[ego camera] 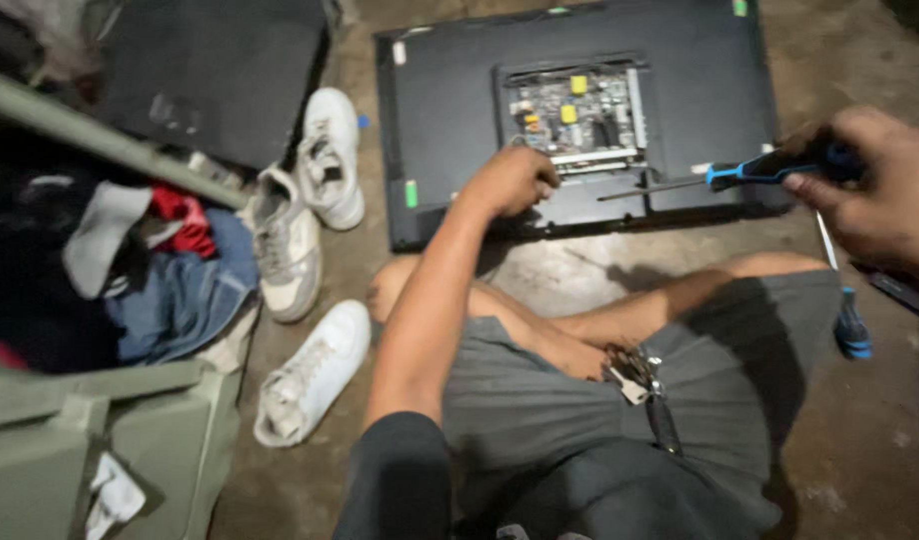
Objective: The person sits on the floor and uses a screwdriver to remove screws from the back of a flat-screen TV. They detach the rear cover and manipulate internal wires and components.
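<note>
While the right hand (870,185) clamps the screwdriver (720,178) and the left hand (510,180), fisted, braces the television (450,90), a slipping tip may gouge the exposed circuit board (575,118).

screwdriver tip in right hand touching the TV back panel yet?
Cannot tell. In the head view the right hand grips the blue-handled screwdriver, whose tip overlaps the TV back panel beside the left hand; from above, neither contact nor gap shows.

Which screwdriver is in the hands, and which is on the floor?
The blue-and-black-handled screwdriver is held in the right hand, shaft pointing at the TV back. The other blue-handled screwdriver lies on the floor.
</note>
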